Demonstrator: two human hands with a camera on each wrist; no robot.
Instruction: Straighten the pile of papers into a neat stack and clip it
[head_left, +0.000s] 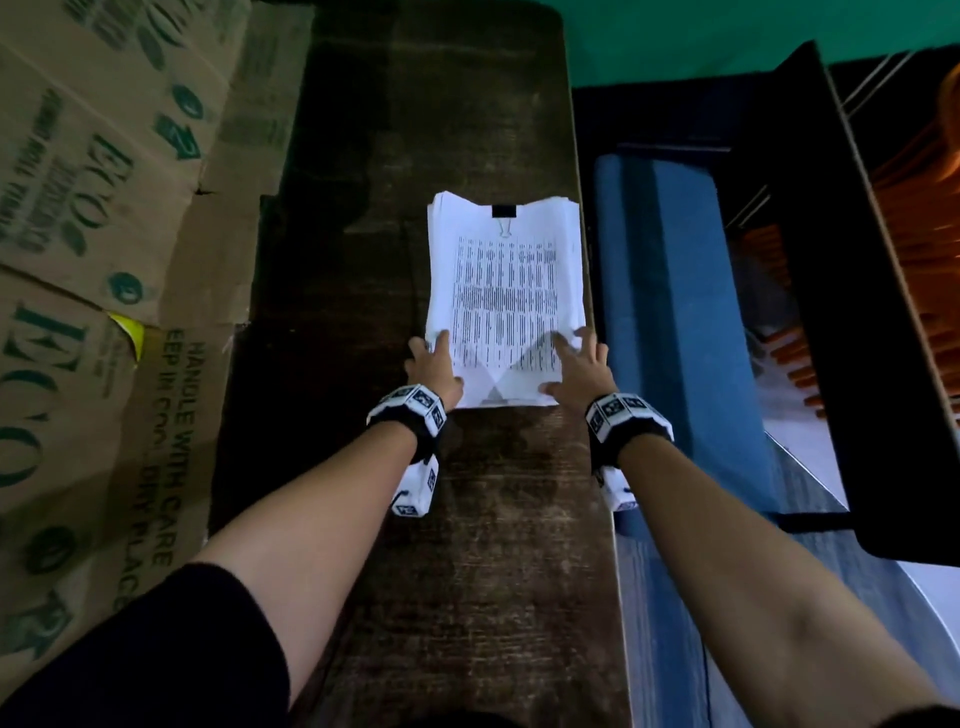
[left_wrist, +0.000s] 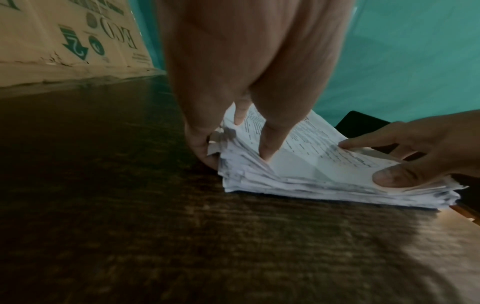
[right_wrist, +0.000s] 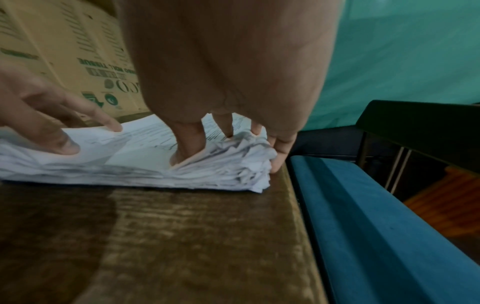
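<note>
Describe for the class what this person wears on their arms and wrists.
Each forearm is bare. A black wrist strap on each arm carries white blocks printed with black square markers, and a white marked camera box hangs under each wrist. A black short sleeve covers the left upper arm. The left hand and right hand wear nothing.

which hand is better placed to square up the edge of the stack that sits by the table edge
Right. The right hand already grips that side of the paper stack, beside the table edge; the left hand holds the opposite side.
</note>
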